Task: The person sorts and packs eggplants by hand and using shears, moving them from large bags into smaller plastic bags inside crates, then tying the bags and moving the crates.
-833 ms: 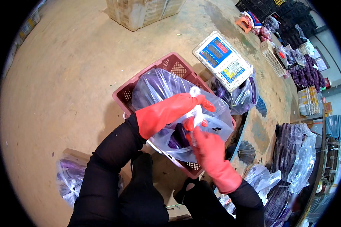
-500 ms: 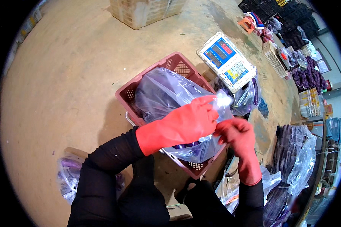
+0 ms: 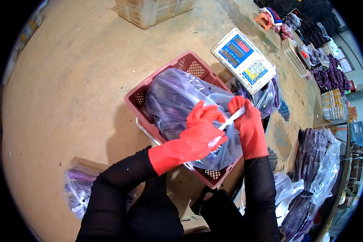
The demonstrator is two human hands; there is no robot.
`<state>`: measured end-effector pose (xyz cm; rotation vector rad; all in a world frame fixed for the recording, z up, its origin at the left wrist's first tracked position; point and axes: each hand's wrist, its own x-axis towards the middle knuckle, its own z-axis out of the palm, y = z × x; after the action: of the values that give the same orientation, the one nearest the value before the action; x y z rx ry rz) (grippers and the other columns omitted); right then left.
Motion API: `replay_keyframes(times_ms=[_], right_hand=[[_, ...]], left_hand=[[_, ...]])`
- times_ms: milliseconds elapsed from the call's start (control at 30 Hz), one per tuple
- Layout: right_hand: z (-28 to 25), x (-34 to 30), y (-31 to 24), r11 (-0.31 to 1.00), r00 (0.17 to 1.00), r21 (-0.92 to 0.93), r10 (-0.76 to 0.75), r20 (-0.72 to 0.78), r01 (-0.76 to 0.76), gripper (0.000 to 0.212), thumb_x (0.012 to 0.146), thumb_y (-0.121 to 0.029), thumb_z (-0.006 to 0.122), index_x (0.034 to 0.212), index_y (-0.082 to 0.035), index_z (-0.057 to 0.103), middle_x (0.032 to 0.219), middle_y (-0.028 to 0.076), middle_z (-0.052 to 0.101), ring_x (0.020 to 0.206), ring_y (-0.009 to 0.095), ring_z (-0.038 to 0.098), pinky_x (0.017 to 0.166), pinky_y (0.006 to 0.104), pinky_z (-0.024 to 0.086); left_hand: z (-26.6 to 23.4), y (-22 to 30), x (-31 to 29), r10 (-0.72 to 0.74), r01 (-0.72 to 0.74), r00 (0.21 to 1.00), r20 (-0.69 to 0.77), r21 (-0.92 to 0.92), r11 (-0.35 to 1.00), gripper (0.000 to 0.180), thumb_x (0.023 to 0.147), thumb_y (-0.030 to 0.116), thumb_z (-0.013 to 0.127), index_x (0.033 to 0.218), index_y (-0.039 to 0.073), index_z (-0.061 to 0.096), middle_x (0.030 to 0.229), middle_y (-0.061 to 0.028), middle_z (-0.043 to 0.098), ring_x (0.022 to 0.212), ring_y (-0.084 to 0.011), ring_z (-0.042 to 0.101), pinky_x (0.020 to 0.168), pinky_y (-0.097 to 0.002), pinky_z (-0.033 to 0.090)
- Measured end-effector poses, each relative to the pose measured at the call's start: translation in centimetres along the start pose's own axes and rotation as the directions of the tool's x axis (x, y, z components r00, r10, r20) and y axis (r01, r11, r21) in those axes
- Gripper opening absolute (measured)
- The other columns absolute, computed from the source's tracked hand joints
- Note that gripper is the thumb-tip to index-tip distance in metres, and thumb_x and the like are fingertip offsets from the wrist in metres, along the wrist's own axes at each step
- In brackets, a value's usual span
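Observation:
A clear plastic bag of purple produce lies in a dark red plastic crate with mesh sides, which sits on a scale's frame. The bag's neck is twisted into a tight whitish strand stretched between my hands. My left hand, in a red rubber glove, is closed around the strand's lower part over the bag. My right hand, gloved alike, pinches the strand's upper end near the crate's right side. The scale's white display panel, with a blue screen and keypad, stands just beyond the crate.
Another bag of purple produce rests behind the display panel. A knotted bag lies on the floor at lower left. Long bagged purple vegetables are piled at right. A cream crate stands at the far side.
My right hand has moved up and pulled the bag's neck into a taut twist. My left hand has shifted slightly down, its fingers now turned around the strand.

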<state>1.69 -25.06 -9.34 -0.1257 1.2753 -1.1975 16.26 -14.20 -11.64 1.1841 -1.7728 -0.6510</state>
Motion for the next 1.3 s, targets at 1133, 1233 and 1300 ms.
replay_keyframes(times_ms=[1133, 1233, 1300], right_hand=[[-6.3, -0.1, -3.8, 0.696, 0.879, -0.609, -0.070, 0.471, 0.381, 0.014, 0.085, -0.018, 0.059, 0.091, -0.006, 0.062, 0.067, 0.001, 0.059, 0.052, 0.007, 0.051, 0.042, 0.0197, 0.033], [-3.8, -5.9, -2.5, 0.511, 0.858, -0.796, 0.194, 0.475, 0.325, 0.037, 0.073, -0.004, 0.069, 0.109, -0.003, 0.059, 0.069, 0.002, 0.063, 0.049, 0.009, 0.053, 0.041, 0.0203, 0.037], [-3.1, -7.1, -1.9, 0.471, 0.825, -0.823, 0.291, 0.484, 0.317, 0.026, 0.071, -0.002, 0.070, 0.096, 0.000, 0.063, 0.066, 0.005, 0.063, 0.047, 0.010, 0.053, 0.041, 0.0207, 0.036]], left_hand=[[-1.0, -1.9, 2.6, -0.056, 0.008, 0.996, -0.070, -0.551, 0.834, 0.032, 0.094, 0.026, 0.044, 0.108, 0.002, 0.058, 0.100, -0.0127, 0.061, 0.098, -0.0211, 0.052, 0.087, -0.0310, 0.039], [-0.8, -0.3, 5.1, 0.167, -0.164, 0.982, 0.083, -0.041, 0.986, 0.039, 0.096, 0.023, 0.041, 0.130, 0.006, 0.047, 0.128, -0.0142, 0.049, 0.120, -0.0244, 0.045, 0.101, -0.0337, 0.034], [1.0, 0.0, 5.8, 0.123, -0.085, 0.986, 0.109, -0.307, 0.948, 0.043, 0.098, 0.030, 0.039, 0.135, 0.008, 0.042, 0.135, -0.0134, 0.044, 0.120, -0.0213, 0.044, 0.101, -0.0331, 0.034]])
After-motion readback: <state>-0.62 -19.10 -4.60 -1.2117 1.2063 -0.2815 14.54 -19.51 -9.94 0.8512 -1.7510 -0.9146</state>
